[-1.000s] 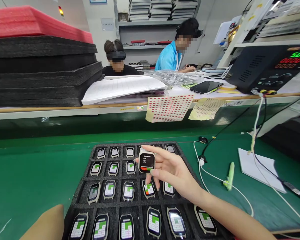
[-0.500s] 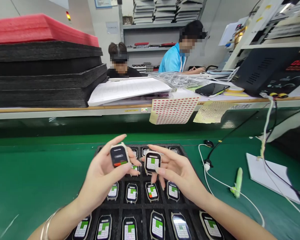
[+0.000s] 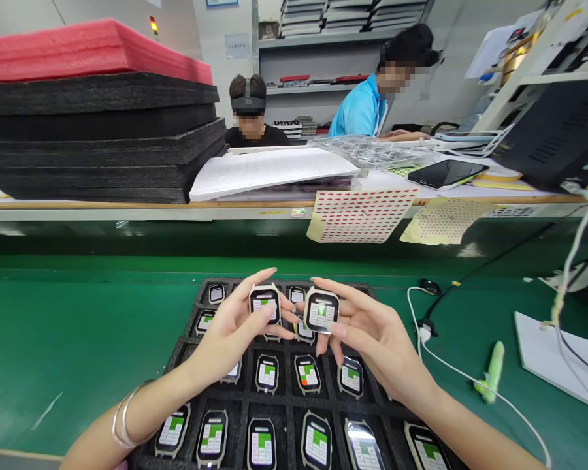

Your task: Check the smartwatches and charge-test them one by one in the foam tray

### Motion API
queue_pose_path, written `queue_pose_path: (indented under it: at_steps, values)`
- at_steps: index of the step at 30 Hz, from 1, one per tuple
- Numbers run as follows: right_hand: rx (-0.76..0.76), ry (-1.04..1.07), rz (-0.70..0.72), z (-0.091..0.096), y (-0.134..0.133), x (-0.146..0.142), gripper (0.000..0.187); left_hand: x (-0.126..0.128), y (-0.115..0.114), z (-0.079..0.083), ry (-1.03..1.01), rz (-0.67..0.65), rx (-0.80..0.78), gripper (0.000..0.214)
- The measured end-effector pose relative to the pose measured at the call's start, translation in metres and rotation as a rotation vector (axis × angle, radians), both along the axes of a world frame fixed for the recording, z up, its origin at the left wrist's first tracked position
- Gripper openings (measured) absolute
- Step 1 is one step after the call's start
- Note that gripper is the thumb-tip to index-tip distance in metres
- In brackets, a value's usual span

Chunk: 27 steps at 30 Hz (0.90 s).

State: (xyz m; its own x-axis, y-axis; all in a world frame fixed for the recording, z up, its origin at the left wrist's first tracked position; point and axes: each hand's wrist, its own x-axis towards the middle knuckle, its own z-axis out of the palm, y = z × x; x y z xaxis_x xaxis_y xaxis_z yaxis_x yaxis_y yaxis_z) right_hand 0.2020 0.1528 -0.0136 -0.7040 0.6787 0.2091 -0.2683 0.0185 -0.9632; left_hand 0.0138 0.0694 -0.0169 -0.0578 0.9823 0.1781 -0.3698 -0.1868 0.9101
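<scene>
My left hand (image 3: 240, 326) is closed round a smartwatch body (image 3: 264, 305) without a strap, its thumb lying on the lit screen. My right hand (image 3: 365, 323) grips a second strapless smartwatch (image 3: 322, 311) by its edges, with the thumb at the lower right corner. Both screens show white and green blocks and face me. The two watches are held side by side, a little apart. Below them lies a black foam tray (image 3: 287, 385) with several like watches in its compartments, screens lit. My hands and forearms cover part of the tray.
A stack of black foam trays (image 3: 98, 140) with red foam on top stands on the shelf at left. Papers (image 3: 274, 171) and a phone (image 3: 448, 173) lie there too. White cable (image 3: 470, 373) and a green tube-like item (image 3: 494, 372) lie at right. Two people sit beyond.
The watch screen in my left hand has gone from a dark page with a red and green strip to white and green blocks. The view has shifted somewhat; both watches stay held.
</scene>
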Motion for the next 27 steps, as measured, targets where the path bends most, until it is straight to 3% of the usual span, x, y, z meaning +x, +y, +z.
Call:
queue_pose_path:
  at_steps: [5,13,20,27]
  values:
    - [0.008,-0.003,0.013,0.0006,-0.0013,0.0010,0.046,-0.0014,0.0015,-0.0020,0.001,0.012,0.016,0.041]
    - [0.001,-0.008,0.022,0.0026,-0.0023,0.0006,0.049,0.0000,0.0004,-0.0010,0.018,0.017,0.051,0.062]
    - [-0.013,-0.005,0.022,0.0018,-0.0026,-0.0004,0.051,0.0022,0.0033,-0.0018,0.076,0.073,0.009,0.060]
    - [0.032,-0.078,-0.054,-0.0046,0.0028,-0.0027,0.032,0.0013,0.0002,-0.0028,0.045,0.035,0.024,0.050]
